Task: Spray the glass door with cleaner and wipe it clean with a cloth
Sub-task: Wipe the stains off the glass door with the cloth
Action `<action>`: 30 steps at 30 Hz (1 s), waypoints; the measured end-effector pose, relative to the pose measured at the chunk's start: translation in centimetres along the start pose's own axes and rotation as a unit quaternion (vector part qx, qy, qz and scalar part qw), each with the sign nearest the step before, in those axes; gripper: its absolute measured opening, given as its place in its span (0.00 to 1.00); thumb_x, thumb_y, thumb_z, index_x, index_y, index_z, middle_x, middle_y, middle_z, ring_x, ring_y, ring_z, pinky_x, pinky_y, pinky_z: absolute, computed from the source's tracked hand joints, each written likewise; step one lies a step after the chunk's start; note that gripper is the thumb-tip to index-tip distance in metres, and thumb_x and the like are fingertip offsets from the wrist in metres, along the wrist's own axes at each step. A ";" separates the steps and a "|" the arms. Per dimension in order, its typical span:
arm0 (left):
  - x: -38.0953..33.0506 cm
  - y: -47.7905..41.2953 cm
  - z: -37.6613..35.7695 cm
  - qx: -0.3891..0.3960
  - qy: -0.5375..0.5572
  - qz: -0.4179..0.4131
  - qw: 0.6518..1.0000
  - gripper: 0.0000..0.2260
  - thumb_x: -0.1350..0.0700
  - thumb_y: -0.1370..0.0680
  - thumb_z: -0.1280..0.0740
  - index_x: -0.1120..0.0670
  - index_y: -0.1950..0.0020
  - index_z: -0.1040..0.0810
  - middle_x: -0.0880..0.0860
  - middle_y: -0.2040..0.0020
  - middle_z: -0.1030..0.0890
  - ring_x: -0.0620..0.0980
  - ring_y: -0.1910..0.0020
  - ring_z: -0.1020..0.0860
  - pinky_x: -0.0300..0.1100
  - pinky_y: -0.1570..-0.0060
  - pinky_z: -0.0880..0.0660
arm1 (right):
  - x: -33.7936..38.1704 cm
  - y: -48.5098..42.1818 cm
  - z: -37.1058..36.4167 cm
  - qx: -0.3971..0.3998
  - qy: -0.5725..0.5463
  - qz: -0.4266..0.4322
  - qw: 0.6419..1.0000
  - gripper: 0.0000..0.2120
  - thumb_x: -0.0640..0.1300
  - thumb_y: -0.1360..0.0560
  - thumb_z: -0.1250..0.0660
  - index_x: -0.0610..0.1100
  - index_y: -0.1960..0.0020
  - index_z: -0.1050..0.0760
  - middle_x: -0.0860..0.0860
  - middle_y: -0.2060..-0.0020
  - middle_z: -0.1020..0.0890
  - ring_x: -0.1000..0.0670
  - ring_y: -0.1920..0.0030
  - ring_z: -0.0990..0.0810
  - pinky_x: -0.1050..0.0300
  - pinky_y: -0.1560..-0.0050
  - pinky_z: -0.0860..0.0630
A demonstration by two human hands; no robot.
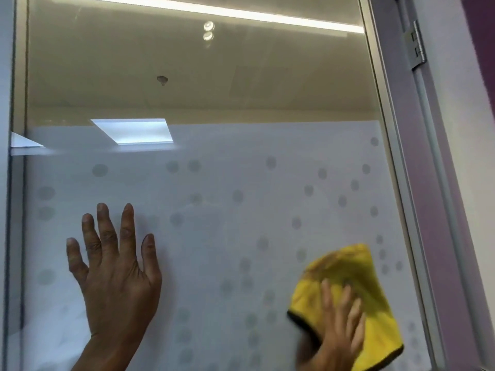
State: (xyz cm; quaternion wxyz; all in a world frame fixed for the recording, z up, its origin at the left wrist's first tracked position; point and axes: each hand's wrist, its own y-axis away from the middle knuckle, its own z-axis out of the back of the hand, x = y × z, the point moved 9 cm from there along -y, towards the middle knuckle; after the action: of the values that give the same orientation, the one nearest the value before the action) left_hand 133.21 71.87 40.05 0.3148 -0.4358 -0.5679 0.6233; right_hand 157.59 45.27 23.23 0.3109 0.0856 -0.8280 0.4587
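Observation:
The glass door [214, 183] fills the view; its lower part is frosted white with grey dots, its upper part is clear and reflects ceiling lights. My left hand [115, 271] lies flat against the frosted glass at lower left, fingers spread, holding nothing. At the lower right, my right hand [340, 325] presses a yellow cloth [356, 274] with a dark edge against the glass, close to the door's right frame. The right hand looks blurred. No spray bottle is in view.
A silver metal door frame [401, 183] runs down the right side, with a hinge [416, 44] near the top. A purple wall [482, 49] lies beyond it. A narrow frame edge [18, 183] borders the glass on the left.

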 end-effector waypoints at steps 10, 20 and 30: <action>-0.1 0.0 -0.1 -0.004 -0.018 -0.008 1.000 0.29 0.41 0.14 0.52 0.51 0.15 0.42 0.58 0.14 0.47 0.56 0.14 0.52 0.62 0.17 0.54 | 10.5 -17.1 -5.0 0.045 0.056 -0.043 0.996 0.42 0.44 0.36 0.42 0.51 0.20 0.34 0.44 0.16 0.43 0.39 0.16 0.50 0.41 0.19 0.53; -0.4 0.0 0.2 -0.014 -0.015 -0.014 1.000 0.27 0.45 0.14 0.49 0.52 0.15 0.41 0.60 0.14 0.45 0.59 0.14 0.49 0.63 0.18 0.53 | 26.4 -10.5 -12.0 0.198 -0.008 0.255 0.947 0.43 0.48 0.37 0.48 0.46 0.21 0.32 0.39 0.19 0.38 0.33 0.18 0.45 0.34 0.20 0.49; 0.0 -0.1 0.0 -0.006 -0.013 -0.021 1.000 0.27 0.47 0.14 0.48 0.53 0.15 0.43 0.59 0.14 0.48 0.59 0.14 0.50 0.66 0.19 0.52 | 20.4 8.1 -9.0 0.272 0.010 0.380 0.884 0.42 0.49 0.34 0.33 0.49 0.20 0.35 0.48 0.16 0.43 0.39 0.16 0.48 0.35 0.20 0.48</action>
State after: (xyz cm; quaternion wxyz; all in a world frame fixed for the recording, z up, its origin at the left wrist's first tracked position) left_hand 133.17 71.88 40.13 0.3177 -0.4179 -0.5847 0.6185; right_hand 141.88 60.12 33.07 0.0854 -0.1583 -0.6366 0.7499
